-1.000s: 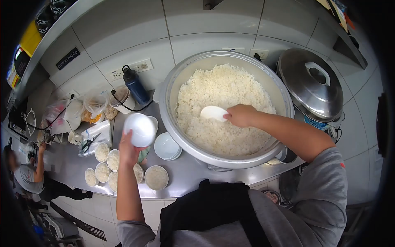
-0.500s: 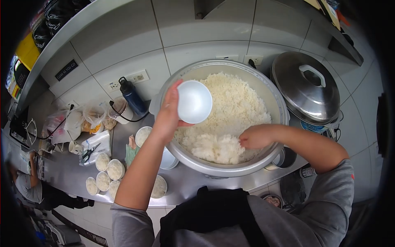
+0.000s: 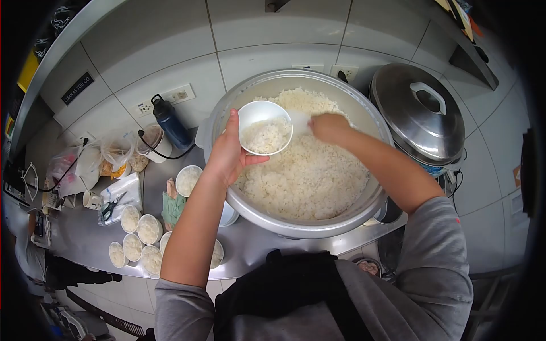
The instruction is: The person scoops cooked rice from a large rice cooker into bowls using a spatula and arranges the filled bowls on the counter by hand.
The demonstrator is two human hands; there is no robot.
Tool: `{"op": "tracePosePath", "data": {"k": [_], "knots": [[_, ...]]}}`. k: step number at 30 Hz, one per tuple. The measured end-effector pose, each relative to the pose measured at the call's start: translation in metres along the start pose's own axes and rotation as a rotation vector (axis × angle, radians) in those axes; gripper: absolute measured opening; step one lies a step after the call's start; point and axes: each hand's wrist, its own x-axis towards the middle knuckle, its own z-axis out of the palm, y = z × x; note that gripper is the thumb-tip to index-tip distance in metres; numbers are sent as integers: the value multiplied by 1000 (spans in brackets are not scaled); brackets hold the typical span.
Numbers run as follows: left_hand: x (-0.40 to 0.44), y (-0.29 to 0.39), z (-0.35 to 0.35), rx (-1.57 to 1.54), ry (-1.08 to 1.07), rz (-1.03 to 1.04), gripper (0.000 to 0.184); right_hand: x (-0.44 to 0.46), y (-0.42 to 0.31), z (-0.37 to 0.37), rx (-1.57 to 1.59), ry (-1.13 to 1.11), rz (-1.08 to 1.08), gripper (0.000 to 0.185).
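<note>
half a second ago the white bowl [image 3: 253,113] is bare inside; now a loose portion of rice sits in it, filling only part of it, so this serving looks begun but not full. the right hand [image 3: 330,128], sunk in the near side of the big pot [image 3: 307,228] before, is now farther back, just beside the bowl's mouth. its fingers seem to grasp a white paddle [image 3: 300,123], though blur hides the exact grip. the left hand [image 3: 229,149] has its fingers spread around the bowl, grasping it tilted above the heaped rice [image 3: 307,190], inside the pot's rim.

on the steel bench [image 3: 77,236], to the left, stands a cluster of rice-filled cups [image 3: 132,247]. another filled bowl [image 3: 188,181] is near a green cloth [image 3: 172,210], and pale bowls [image 3: 228,215] are partly hidden behind the left forearm [image 3: 193,230]. scissors [image 3: 112,207] lie on a plastic packet [image 3: 129,196]; a dark blue bottle [image 3: 172,123] stands by the tiled wall, below a sign [image 3: 77,88]. a lidded steel pot [image 3: 409,116] is right of the big one. another person [image 3: 31,250] is at the far left edge.
</note>
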Motion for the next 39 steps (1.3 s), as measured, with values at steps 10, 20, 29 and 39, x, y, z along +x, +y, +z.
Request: {"op": "tracePosePath", "data": {"k": [10, 20, 29, 39], "knots": [[8, -5, -6, -3, 22, 78, 61, -115, -26, -9, -196, -402, -234, 37], [2, -5, 0, 86, 75, 223, 58, -113, 3, -46, 54, -621, -237, 35], [-1, -4, 2, 14, 133, 317, 61, -58, 46, -49, -409, 264, 80, 25], [1, -4, 0, 33, 98, 284, 60, -108, 18, -22, -465, -201, -64, 34]]}}
